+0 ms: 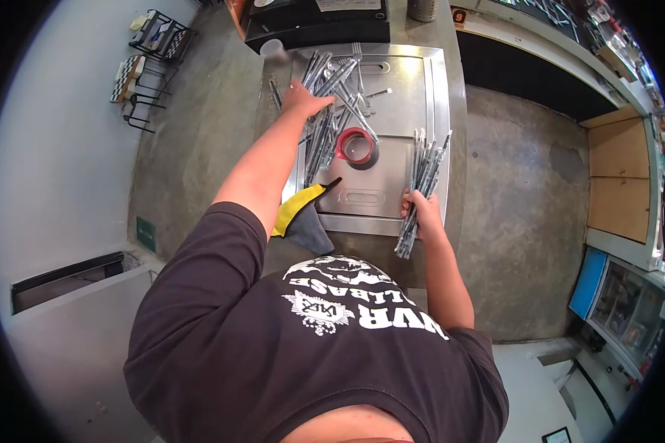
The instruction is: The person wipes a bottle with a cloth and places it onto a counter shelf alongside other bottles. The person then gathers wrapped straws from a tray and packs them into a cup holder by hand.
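My right hand (423, 210) is wrapped round a bundle of long thin sticks (427, 168) that look like wrapped straws, held upright at the right edge of the steel counter panel (391, 181). Across the panel, my left hand (305, 99) reaches over a loose pile of similar wrapped straws (320, 144), thumb spread away from the fingers; some fingertips are hidden. Beside the pile stands a cup with a red rim and handle (355, 145). A fork (357, 55) and several spoons lie among the straws at the far end.
A yellow and grey cloth (303, 221) hangs over the near left edge. Behind the panel sits a black box-like appliance (318, 26), with a clear cup (272, 49) at its left corner. A metal container (423, 9) stands at the back; wooden cabinets (619, 177) are on the right.
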A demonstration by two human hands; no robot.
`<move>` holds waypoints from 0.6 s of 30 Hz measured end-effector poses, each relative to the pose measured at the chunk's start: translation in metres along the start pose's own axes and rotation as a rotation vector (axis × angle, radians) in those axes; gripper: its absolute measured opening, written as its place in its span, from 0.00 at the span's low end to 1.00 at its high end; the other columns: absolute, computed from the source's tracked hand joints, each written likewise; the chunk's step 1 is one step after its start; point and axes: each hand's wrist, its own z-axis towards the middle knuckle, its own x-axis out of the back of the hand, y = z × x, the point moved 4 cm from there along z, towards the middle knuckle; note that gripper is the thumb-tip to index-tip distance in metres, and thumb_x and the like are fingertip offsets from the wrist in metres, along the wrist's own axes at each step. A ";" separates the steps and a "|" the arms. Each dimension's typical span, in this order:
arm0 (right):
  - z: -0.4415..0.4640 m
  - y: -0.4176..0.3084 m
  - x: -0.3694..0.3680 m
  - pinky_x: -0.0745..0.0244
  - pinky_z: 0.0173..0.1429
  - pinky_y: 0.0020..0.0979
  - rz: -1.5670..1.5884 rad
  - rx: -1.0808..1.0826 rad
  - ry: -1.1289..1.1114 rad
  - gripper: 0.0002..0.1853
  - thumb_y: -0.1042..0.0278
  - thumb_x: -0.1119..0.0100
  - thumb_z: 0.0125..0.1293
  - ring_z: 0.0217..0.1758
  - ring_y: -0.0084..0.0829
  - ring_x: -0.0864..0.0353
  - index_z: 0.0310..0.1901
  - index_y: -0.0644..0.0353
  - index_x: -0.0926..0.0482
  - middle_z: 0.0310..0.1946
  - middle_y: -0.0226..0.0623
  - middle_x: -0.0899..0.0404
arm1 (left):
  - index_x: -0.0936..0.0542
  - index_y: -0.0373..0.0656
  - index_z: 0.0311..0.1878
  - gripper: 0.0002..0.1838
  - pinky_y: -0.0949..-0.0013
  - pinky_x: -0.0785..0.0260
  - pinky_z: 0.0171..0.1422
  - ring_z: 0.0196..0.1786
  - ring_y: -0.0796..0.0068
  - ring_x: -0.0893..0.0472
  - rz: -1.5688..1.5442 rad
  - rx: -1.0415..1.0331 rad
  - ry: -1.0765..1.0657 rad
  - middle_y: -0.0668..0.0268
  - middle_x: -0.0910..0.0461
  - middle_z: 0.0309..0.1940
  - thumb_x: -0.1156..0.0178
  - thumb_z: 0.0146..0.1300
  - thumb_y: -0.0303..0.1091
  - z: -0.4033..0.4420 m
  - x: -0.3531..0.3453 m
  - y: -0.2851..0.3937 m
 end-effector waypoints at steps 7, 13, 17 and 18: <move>0.008 0.004 -0.006 0.27 0.27 0.30 -0.063 0.022 -0.021 0.03 0.75 0.44 0.62 0.22 0.27 0.25 0.36 0.65 0.25 0.23 0.34 0.25 | 0.17 0.32 0.52 0.38 0.57 0.22 0.62 0.57 0.52 0.16 -0.022 -0.031 0.018 0.45 0.16 0.52 0.25 0.44 0.54 0.004 -0.010 -0.004; 0.014 0.011 -0.009 0.27 0.27 0.30 -0.095 0.020 -0.028 0.03 0.76 0.44 0.63 0.23 0.27 0.25 0.36 0.65 0.25 0.23 0.34 0.25 | 0.14 0.35 0.47 0.31 0.58 0.22 0.59 0.54 0.53 0.14 -0.096 0.050 -0.036 0.46 0.14 0.49 0.30 0.46 0.51 0.007 -0.013 -0.004; 0.012 0.015 -0.009 0.27 0.27 0.30 -0.083 0.008 -0.023 0.03 0.75 0.44 0.64 0.23 0.27 0.25 0.37 0.65 0.25 0.23 0.34 0.25 | 0.15 0.32 0.46 0.30 0.59 0.21 0.56 0.49 0.52 0.12 -0.172 -0.017 -0.114 0.47 0.12 0.41 0.31 0.47 0.50 0.012 -0.011 -0.009; 0.013 0.017 -0.008 0.27 0.27 0.30 -0.082 -0.005 -0.026 0.03 0.75 0.43 0.64 0.23 0.27 0.25 0.37 0.65 0.25 0.23 0.35 0.25 | 0.15 0.31 0.46 0.30 0.59 0.21 0.56 0.48 0.52 0.12 -0.236 -0.005 -0.115 0.47 0.12 0.39 0.31 0.48 0.49 0.012 -0.008 -0.010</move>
